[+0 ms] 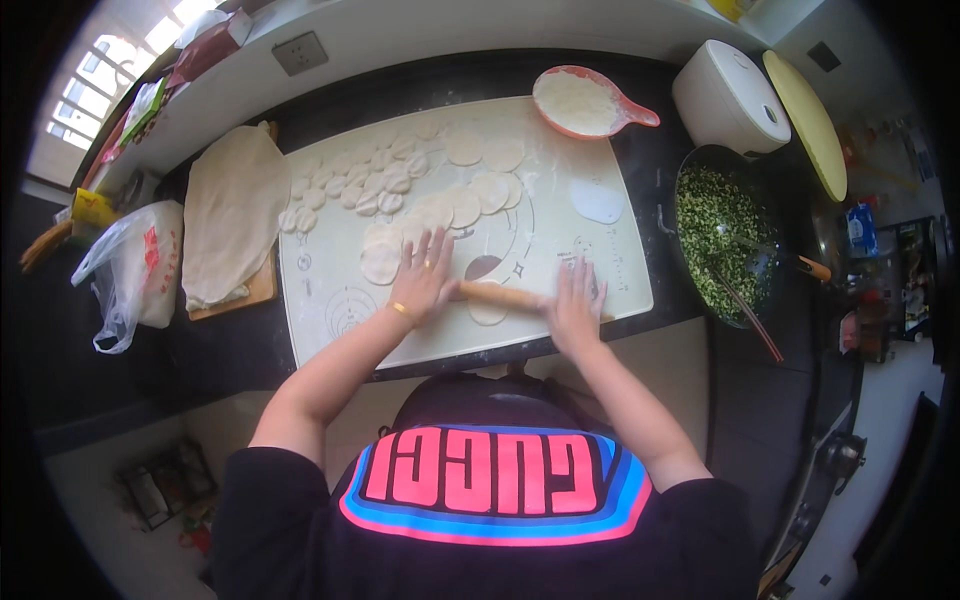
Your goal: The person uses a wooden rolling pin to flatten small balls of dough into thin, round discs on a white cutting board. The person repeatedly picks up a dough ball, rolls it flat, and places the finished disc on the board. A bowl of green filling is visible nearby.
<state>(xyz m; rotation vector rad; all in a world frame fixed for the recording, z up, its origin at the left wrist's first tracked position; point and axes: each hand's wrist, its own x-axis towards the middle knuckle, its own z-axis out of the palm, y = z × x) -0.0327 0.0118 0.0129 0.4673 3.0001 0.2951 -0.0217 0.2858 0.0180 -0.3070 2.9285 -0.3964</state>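
A wooden rolling pin (502,296) lies crosswise near the front of a pale printed pastry mat (625,265). My left hand (425,278) presses its palm on the pin's left end, fingers stretched out over the mat. On the right end rests my right hand (577,308), flat with its fingers extended. Under the pin is a small round of dough (487,316), partly covered. Beyond my left hand, thin dough wrappers (465,207) overlap in a curved row. Several small flattened dough pieces (370,187) cluster farther back on the left.
A white scraper (596,200) lies on the mat's right. Behind it stands a red bowl (642,116) of flour. At right are a white appliance (728,95) and a wok of chopped greens (715,230) with chopsticks (757,325). Leftward sit a beige sheet (235,210) on a board and a plastic bag (150,265).
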